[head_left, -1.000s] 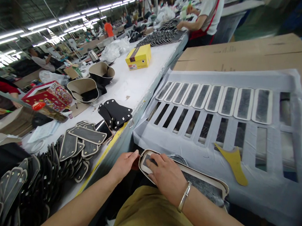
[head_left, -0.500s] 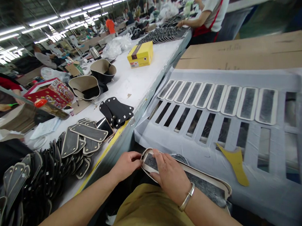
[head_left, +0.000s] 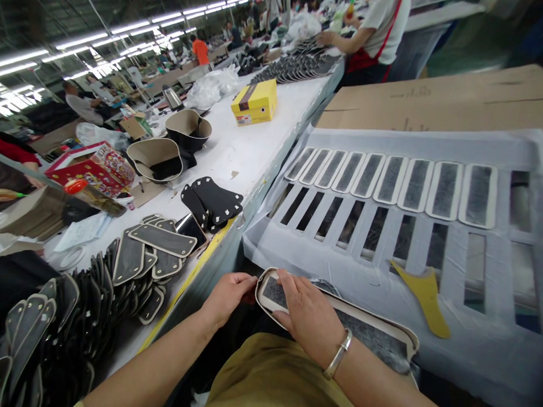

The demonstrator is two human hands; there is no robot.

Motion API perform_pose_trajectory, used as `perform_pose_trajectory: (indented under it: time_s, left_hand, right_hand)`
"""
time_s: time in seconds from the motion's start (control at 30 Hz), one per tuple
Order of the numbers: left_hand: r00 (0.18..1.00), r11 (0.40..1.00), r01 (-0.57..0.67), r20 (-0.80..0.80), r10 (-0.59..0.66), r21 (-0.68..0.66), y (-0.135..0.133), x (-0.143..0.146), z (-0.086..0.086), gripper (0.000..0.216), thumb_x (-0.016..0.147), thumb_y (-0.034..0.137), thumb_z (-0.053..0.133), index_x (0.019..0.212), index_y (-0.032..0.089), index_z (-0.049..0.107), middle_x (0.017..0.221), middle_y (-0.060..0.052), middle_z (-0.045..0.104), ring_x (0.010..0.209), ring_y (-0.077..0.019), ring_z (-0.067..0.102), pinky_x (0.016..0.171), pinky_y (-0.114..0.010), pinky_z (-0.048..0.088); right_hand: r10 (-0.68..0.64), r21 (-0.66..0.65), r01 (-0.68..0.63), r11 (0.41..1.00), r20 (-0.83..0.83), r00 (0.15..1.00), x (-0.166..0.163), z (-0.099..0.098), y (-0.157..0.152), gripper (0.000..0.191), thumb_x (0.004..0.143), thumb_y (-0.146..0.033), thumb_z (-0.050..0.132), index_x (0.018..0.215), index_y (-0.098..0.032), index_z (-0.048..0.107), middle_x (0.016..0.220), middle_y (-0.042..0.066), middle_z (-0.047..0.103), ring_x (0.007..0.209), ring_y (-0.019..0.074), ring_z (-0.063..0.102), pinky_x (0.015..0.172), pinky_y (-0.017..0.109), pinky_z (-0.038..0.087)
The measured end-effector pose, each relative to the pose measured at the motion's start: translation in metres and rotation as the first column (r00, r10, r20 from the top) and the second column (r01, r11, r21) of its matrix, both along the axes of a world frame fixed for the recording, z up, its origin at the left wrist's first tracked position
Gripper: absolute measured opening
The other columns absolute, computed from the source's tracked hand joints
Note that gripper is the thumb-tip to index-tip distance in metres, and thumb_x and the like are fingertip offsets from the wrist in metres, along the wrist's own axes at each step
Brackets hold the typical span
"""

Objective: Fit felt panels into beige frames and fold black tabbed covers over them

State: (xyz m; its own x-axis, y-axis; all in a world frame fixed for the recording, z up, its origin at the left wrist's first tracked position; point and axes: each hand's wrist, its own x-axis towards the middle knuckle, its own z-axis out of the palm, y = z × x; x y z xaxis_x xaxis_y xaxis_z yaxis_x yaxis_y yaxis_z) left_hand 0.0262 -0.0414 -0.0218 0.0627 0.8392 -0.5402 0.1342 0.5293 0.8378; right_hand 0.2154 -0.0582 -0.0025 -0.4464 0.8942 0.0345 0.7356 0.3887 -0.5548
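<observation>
A long grey felt piece with a cream edge [head_left: 373, 337] lies across my lap at the bottom centre. My right hand [head_left: 309, 316] rests on its rounded left end with the fingers pressed down on it. My left hand [head_left: 227, 294] pinches that same end at its left rim. Just beyond my hands stands a white covered rack [head_left: 354, 264] with rows of slots. Several matching grey pieces [head_left: 392, 180] fill its upper row.
A yellow curved tool [head_left: 423, 294] lies on the rack. Left of it runs a white table [head_left: 242, 148] with piles of dark pieces [head_left: 129, 269], a yellow box [head_left: 254, 102] and cream cups [head_left: 154, 157]. Cardboard [head_left: 442, 103] lies behind. A person in a red apron [head_left: 373, 28] works farther along.
My left hand has closed in on the end of the piece, from flat beside it to a pinch on its rim. My right hand has shifted only slightly.
</observation>
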Motion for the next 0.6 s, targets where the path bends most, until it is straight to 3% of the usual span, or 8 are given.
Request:
perform_pose_trajectory:
  time_s: [0.3, 0.6]
  left_hand:
    - [0.991, 0.991, 0.054, 0.131, -0.039, -0.119, 0.012, -0.005, -0.001, 0.038, 0.06, 0.043, 0.076, 0.07, 0.011, 0.059, 0.062, 0.001, 0.058, 0.056, -0.0079, 0.054, 0.058, -0.021, 0.046]
    - [0.959, 0.968, 0.244, -0.128, -0.251, -0.064, 0.029, 0.003, 0.007, 0.04, 0.057, 0.045, 0.075, 0.066, 0.014, 0.052, 0.054, 0.002, 0.057, 0.049, -0.0107, 0.055, 0.052, -0.026, 0.049]
  right_hand:
    - [-0.011, 0.019, 0.011, 1.0, 0.004, 1.0, 0.002, -0.004, -0.002, 0.06, 0.069, -0.021, 0.07, 0.122, -0.009, 0.044, 0.116, 0.015, 0.057, 0.105, 0.027, 0.052, 0.094, 0.041, 0.041]
    - [-0.011, 0.047, 0.011, 0.999, 0.011, 1.0, 0.002, -0.004, -0.002, 0.062, 0.069, -0.018, 0.068, 0.125, -0.011, 0.041, 0.115, 0.015, 0.058, 0.106, 0.0265, 0.053, 0.091, 0.041, 0.043]
